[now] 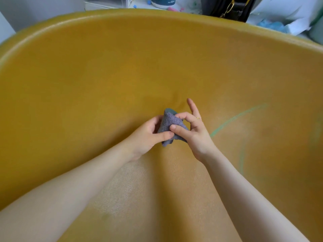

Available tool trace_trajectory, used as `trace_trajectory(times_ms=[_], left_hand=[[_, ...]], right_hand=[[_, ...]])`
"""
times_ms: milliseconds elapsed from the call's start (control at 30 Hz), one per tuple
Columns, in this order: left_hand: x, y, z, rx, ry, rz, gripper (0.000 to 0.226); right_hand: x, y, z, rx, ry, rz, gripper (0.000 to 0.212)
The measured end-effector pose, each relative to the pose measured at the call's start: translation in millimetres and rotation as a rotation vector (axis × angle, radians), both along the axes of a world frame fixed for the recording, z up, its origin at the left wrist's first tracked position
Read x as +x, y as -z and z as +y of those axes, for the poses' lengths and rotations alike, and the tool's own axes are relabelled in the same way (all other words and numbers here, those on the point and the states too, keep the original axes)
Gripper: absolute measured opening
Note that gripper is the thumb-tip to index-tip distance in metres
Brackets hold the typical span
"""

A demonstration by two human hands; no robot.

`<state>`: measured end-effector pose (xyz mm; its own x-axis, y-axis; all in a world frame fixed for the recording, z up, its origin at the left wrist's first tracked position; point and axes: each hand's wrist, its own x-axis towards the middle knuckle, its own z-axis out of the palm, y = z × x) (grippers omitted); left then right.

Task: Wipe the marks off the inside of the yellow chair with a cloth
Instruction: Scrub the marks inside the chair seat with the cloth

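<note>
Yellow fills nearly the whole view — the curved inner shell of the yellow chair (104, 75), seen from above, with its seat nearest and its back rising away.

Nearest, both bare forearms reach in over the seat. The left hand (148, 135) and the right hand (194, 130) meet at the middle of the shell, both pinching a small purple-grey knitted cloth (170, 125) between thumb and fingers. The cloth is bunched and lifted off the surface, not pressed to it; the right index finger sticks out free, and a ring shows on that hand.

To the right of the hands, a green chalk-like line (237, 117) runs diagonally up the shell, and a fainter green arc (242, 159) curves down toward the seat. Both look unwiped.

Risks, as I judge them: the cloth is wadded small, so a loose fold could slip from the fingers mid-stroke, or only a corner may meet the shell and leave streaks. If the cloth already carries pigment, rubbing could smear green across clean yellow rather than lift it. The faint arc is easy to miss altogether.

Beyond the rim lies a cluttered desk — a dark teal jar (163, 1), a black bag with a gold chain (230, 7), and white paper (286, 16).
</note>
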<state>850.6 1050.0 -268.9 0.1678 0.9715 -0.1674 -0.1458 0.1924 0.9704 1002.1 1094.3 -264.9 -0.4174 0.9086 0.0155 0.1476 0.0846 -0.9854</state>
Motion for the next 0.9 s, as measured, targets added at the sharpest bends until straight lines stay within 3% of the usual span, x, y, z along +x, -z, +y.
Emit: trace_trajectory(times_ms=[100, 167, 267, 367, 433, 567, 633, 800, 900], left_hand=[[-11.9, -0.9, 7.4, -0.072, 0.073, -0.073, 0.041], [-20.1, -3.6, 12.6, -0.084, 0.131, -0.016, 0.042], [-25.0, -4.7, 25.0, -0.089, 0.021, 0.141, 0.029], [-24.7, -4.2, 36.8, -0.059, -0.205, 0.313, 0.023], [-27.8, -8.7, 43.1, 0.096, -0.194, 0.595, 0.039], [-54.4, -23.1, 56.9, 0.380, -0.113, 1.693, 0.090], [-70.2, -25.8, 62.4, 0.368, -0.147, 2.003, 0.113], [-90.1, -11.7, 66.6, 0.349, -0.224, 2.227, 0.135], [-87.6, -14.2, 65.6, 0.351, -0.239, 2.205, 0.136]], right_hand=[[2.9, -2.8, 6.2, 0.036, -0.169, -0.035, 0.020], [2.2, -2.4, 9.3, 0.077, -0.200, -0.077, 0.034], [-2.5, 1.0, 15.8, 0.133, -0.071, -0.180, 0.051], [-13.0, 1.7, 22.2, 0.370, 0.175, -0.338, 0.038], [-20.8, -7.3, 31.9, 0.573, 0.295, -0.399, 0.028], [-34.8, -37.9, 82.3, 1.064, 0.670, -0.532, 0.021], [-46.0, -48.9, 109.2, 1.253, 0.756, -0.540, 0.016], [-92.1, -24.5, 132.3, 1.211, 0.744, -0.601, 0.026], [-114.7, 19.5, 97.8, 1.153, 0.581, -0.585, 0.031]])
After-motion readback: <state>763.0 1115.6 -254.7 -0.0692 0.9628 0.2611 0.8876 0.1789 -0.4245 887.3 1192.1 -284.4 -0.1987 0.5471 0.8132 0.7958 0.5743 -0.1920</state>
